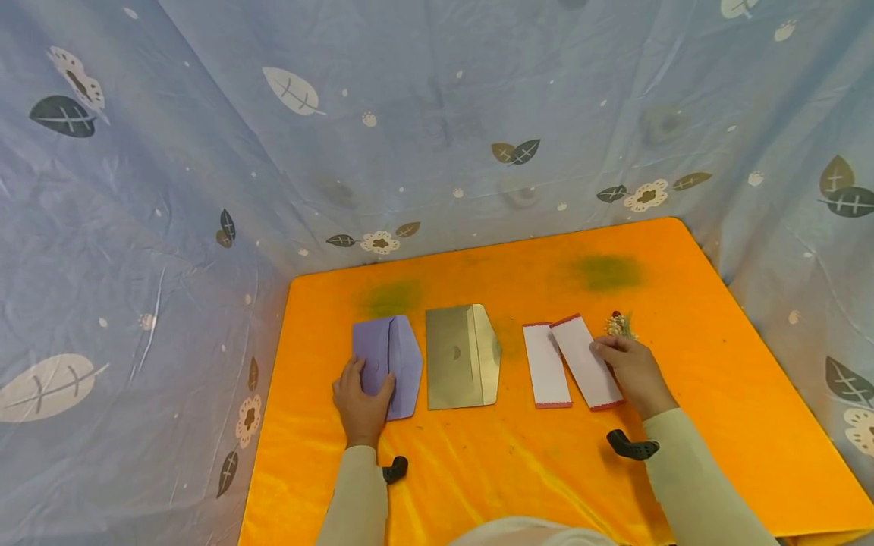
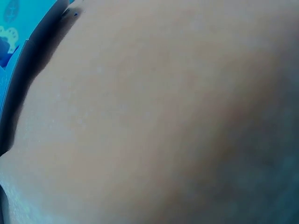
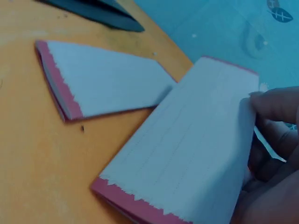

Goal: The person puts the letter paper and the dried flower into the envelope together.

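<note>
Reaching in from the near side with both forearms (image 1: 696,470). Resting the left hand (image 1: 362,406) on the purple envelope (image 1: 381,347) with a spread grip, thumb beside the opened flap. Pinching the right white card (image 1: 580,362) at its right edge between thumb and fingers of the right hand (image 1: 635,373). Tucked partly behind that card at a far corner: the left white card (image 1: 548,368). Set between purple envelope and cards: a gold envelope (image 1: 449,360), slightly shiny, also unflapped. Partly hidden just beyond the right hand: a dried-flower sprig (image 1: 617,324). Spread underneath: a plush-looking orange tabletop (image 1: 478,470). Hung behind: a leaf-printed blue curtain (image 1: 437,114). Finished in red at both card ends, ragged where meeting the white.
</note>
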Tool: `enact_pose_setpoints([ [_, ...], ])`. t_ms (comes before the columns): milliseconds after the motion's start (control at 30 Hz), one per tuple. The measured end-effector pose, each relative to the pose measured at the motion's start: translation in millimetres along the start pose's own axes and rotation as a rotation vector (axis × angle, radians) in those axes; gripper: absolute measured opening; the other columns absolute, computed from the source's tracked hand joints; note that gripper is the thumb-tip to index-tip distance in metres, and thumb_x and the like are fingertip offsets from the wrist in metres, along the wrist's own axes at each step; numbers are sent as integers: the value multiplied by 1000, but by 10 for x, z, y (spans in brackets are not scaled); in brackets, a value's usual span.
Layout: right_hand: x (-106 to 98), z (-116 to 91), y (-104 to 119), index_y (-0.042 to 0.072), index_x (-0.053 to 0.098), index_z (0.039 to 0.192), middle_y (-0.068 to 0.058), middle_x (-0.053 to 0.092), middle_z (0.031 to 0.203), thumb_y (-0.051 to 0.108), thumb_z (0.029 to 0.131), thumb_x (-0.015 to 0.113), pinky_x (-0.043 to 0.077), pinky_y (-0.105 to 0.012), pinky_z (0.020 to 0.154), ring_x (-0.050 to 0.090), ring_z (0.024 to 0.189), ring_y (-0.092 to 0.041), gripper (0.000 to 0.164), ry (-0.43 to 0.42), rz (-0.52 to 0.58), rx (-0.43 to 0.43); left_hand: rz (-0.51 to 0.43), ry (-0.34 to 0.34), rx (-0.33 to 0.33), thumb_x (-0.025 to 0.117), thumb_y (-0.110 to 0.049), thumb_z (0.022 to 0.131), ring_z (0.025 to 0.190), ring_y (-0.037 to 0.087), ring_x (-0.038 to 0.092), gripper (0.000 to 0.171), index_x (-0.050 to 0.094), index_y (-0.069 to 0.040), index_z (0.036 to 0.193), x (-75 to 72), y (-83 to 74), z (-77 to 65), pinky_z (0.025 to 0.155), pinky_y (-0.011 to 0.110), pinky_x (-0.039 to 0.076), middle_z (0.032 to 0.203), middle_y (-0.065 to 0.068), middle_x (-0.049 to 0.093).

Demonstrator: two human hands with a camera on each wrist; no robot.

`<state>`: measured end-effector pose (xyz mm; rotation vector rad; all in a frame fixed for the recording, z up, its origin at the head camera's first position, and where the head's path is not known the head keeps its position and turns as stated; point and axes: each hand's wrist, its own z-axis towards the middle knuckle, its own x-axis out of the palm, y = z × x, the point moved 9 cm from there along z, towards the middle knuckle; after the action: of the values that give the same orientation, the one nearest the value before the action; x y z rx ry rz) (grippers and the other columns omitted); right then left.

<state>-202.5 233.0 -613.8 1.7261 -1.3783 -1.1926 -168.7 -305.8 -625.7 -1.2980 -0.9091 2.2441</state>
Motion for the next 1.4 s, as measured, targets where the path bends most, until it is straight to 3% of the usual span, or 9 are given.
enact_pose_setpoints([
  [100, 0, -1, 16, 5, 62, 141, -15, 53, 143, 55, 109, 62, 49, -28, 88, 49, 119, -31, 59, 9, 55, -7, 5, 0, -1, 88, -37, 90, 128, 48, 48, 68, 67, -2, 144, 3, 7, 0, 110, 62, 32, 156, 18, 57],
  [333, 12, 17, 50, 3, 63, 140, -11, 52, 143, 46, 109, 66, 51, -24, 88, 49, 118, -27, 53, 21, 164, -25, 1, -1, -1, 89, -37, 89, 128, 48, 48, 68, 67, -2, 143, 0, 15, -5, 111, 62, 31, 156, 18, 57],
  [800, 41, 32, 52, 0, 63, 131, -2, 61, 112, 35, 111, 67, 51, -26, 79, 54, 95, -22, 41, 24, 202, -59, -3, 18, -27, 88, -36, 90, 129, 47, 47, 68, 67, -2, 144, -11, -12, -2, 112, 62, 30, 157, 18, 56],
  [933, 84, 71, 29, -4, 58, 137, -1, 63, 110, 29, 112, 66, 53, -28, 79, 56, 93, -20, 42, 40, 224, -63, -5, 17, -30, 88, -36, 90, 129, 47, 47, 68, 67, -2, 144, -17, -27, -1, 112, 62, 30, 157, 18, 56],
  [1167, 181, 109, -15, -6, 42, 161, 0, 67, 116, 25, 113, 64, 56, -28, 79, 62, 92, -17, 61, 97, 234, -42, 3, 6, -18, 89, -35, 88, 128, 46, 48, 68, 67, -2, 143, -10, -14, -3, 110, 62, 31, 156, 18, 57],
  [1400, 301, 109, -2, -13, 42, 158, -1, 68, 116, 19, 114, 62, 60, -29, 79, 66, 93, -14, 58, 177, 271, -37, 2, 13, -26, 87, -36, 89, 128, 47, 48, 68, 67, -2, 144, -12, -19, -4, 111, 63, 30, 157, 18, 56],
])
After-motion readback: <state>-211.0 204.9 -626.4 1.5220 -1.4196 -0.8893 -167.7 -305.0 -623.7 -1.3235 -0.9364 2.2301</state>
